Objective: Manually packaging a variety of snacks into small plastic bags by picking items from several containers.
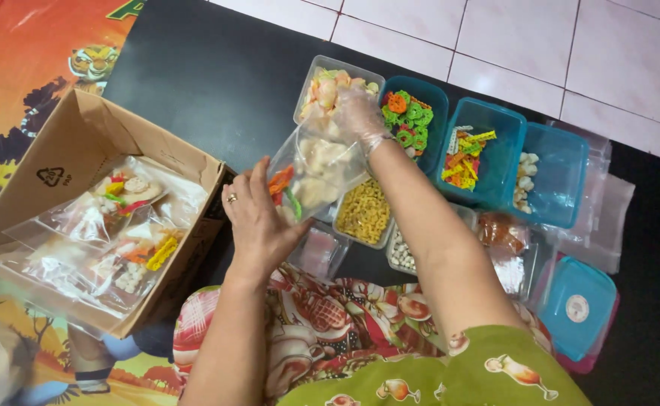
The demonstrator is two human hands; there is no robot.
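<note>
While the left hand [258, 218] grips the lower edge of a clear plastic bag [316, 169], fingers and thumb closed on it, the right hand [356, 113], in a thin clear glove, is closed on the bag's upper part. Bag: held above the black mat [217, 83], over the tubs; holds pale crackers with orange and green pieces at the bottom. Behind the bag: clear tub of pale crackers [335, 79]. To the right: blue tub of green and orange rings [413, 116], blue tub of mixed coloured sticks [476, 154], blue tub of white pieces [544, 177]. Just below the bag: clear tub of yellow pasta shapes [364, 214]. Far left: cardboard box [67, 150] holding filled bags [131, 225]. Lower right: blue lid [578, 308]
</note>
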